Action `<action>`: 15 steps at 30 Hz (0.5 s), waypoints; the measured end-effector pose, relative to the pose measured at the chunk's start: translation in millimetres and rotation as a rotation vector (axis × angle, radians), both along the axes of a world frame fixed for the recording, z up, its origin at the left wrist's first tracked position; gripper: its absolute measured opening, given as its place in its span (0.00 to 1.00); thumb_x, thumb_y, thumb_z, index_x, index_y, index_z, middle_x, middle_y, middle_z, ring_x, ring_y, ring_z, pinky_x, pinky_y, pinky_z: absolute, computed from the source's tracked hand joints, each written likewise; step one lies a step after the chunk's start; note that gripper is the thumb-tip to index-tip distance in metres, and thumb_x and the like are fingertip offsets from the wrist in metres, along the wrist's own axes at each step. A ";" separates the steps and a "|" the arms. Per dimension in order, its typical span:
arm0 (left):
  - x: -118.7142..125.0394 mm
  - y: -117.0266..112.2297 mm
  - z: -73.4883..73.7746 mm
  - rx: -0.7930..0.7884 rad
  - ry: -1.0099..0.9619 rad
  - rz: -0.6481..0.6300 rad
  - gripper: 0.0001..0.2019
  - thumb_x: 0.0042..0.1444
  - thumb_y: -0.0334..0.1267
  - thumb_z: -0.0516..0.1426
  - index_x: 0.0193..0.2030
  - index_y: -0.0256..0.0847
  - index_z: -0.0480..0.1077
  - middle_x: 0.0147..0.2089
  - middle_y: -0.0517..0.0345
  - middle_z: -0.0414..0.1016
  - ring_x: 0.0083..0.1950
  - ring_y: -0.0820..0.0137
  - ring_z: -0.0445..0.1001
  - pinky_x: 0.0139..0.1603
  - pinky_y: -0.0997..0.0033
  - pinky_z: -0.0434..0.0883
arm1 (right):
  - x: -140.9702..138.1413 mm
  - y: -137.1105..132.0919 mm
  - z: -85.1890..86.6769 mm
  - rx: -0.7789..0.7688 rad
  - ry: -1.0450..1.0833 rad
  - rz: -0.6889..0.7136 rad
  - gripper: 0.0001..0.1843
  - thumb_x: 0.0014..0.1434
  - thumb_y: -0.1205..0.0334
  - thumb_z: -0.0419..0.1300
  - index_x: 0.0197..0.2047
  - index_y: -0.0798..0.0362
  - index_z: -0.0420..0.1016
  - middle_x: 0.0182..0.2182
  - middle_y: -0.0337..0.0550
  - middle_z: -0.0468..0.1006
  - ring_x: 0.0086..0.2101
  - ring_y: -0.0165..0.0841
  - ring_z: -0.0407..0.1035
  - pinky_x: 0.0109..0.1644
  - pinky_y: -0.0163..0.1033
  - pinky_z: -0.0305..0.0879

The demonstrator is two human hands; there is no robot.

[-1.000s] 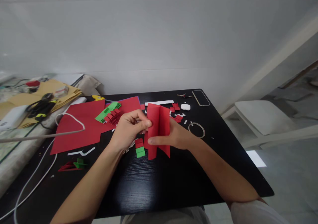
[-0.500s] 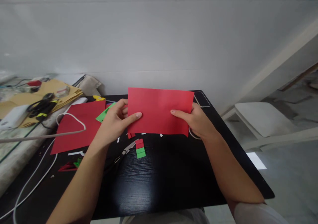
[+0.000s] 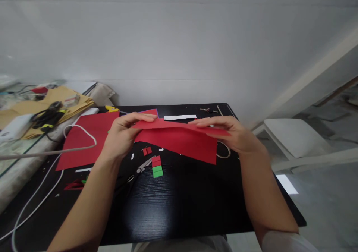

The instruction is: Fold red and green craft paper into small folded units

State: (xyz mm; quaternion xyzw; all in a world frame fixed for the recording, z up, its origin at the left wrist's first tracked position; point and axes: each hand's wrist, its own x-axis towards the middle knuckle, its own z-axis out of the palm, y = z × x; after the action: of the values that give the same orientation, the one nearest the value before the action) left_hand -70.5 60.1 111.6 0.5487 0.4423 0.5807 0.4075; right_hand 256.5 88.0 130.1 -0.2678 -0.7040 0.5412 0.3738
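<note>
Both my hands hold a folded red paper sheet [image 3: 181,140] above the black table [image 3: 179,211]. My left hand [image 3: 123,136] grips its left end with the fingers curled over the fold. My right hand [image 3: 232,132] grips the right end, fingers lying along the top edge. The sheet is tilted nearly flat, fold uppermost, its lower flap hanging toward me. Under it on the table lie scissors [image 3: 140,168], small red and green paper pieces [image 3: 157,167] and white scraps.
A larger red sheet [image 3: 86,140] lies at the left with a white cable [image 3: 41,192] across it. A phone [image 3: 225,110], keys, a white strip [image 3: 179,117] and a ring [image 3: 223,151] sit at the back right. Brown envelopes and a charger lie far left, a white chair at right.
The red paper went from upright and half-closed, to spread wide facing me, to tipped nearly flat now. Both hands moved apart to its ends and rotated forward.
</note>
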 end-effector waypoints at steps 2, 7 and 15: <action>-0.2 0.2 0.1 0.002 -0.038 -0.035 0.08 0.51 0.28 0.67 0.33 0.47 0.84 0.46 0.56 0.86 0.50 0.62 0.82 0.48 0.66 0.78 | 9.5 4.7 2.5 -0.004 -0.021 0.205 0.14 0.66 0.59 0.67 0.54 0.42 0.85 0.63 0.45 0.78 0.65 0.46 0.69 0.68 0.54 0.68; 4.9 -3.6 6.4 0.002 0.026 -0.153 0.08 0.60 0.34 0.63 0.31 0.45 0.83 0.46 0.54 0.84 0.45 0.65 0.81 0.43 0.67 0.76 | -0.1 8.5 -3.0 -0.167 0.056 0.518 0.36 0.55 0.40 0.72 0.63 0.46 0.77 0.72 0.51 0.65 0.67 0.54 0.66 0.65 0.58 0.69; 29.7 -16.6 11.8 0.105 0.386 -0.385 0.13 0.69 0.36 0.56 0.37 0.44 0.82 0.50 0.52 0.82 0.50 0.66 0.80 0.56 0.64 0.74 | -87.1 -30.1 -38.3 -0.374 0.022 0.136 0.32 0.54 0.54 0.77 0.59 0.48 0.72 0.48 0.45 0.85 0.47 0.41 0.81 0.53 0.48 0.78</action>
State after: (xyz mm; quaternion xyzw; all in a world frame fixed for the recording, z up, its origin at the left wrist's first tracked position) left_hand -40.8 43.5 123.3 0.7435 0.3686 0.3993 0.3897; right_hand 169.4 57.9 91.8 -0.2785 -0.6037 0.6894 0.2876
